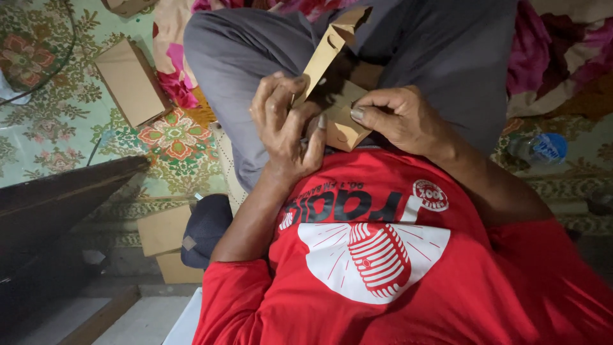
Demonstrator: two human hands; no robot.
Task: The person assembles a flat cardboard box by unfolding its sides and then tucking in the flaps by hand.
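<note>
Seen from the head camera, the person sat cross-legged in grey trousers and a red shirt, with both hands raised in front of the chest around a half-folded brown cardboard box (337, 83).

The left hand (284, 124) had its grip closed on the box's left side: the fingers curled tightly over the edge of the upright flap, and the thumb pressed against the panel from the front. The right hand (399, 115) had its grip closed on the box's right side, the thumb laid flat on the lower panel and the fingers wrapped behind it, so how far they reached could not be told. The box stood tilted, its long flap rising toward the knees, well above the patterned floor mat (57, 128).

On that mat to the left lay a finished brown box (131, 83), well apart from the hands. Flat cardboard blanks (163, 233) and a dark cap (207, 230) lay beside the left elbow. A plastic bottle (539, 148) lay on the right.
</note>
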